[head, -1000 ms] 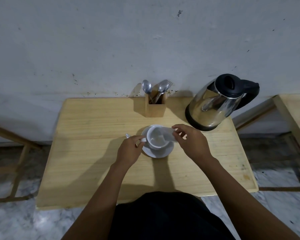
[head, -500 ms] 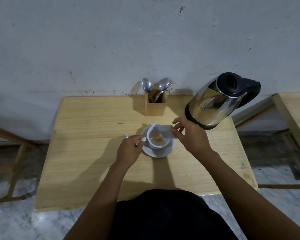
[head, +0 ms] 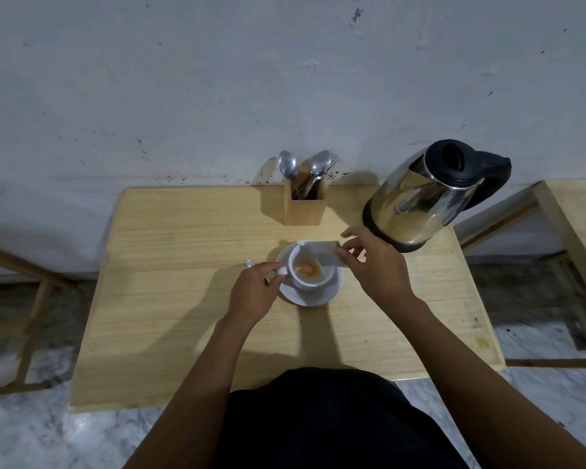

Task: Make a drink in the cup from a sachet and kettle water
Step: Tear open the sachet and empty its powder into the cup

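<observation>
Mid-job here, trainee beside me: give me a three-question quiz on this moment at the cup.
1. True or false: the kettle is being tilted over the cup.
2. Which hand holds the sachet? A) left B) right C) neither
3. Fill in: the powder in the cup looks ____ in colour.

Key
1. False: it stands on the table, untouched.
2. B: the right hand tips the sachet over the cup, while the left hand grips the cup's handle on the saucer.
3. Orange.

We see a matt pale wooden counter (head: 183, 299), a glossy white ceramic cup (head: 310, 282), and a mirror-bright steel kettle (head: 416, 204) with a black plastic lid.
</observation>
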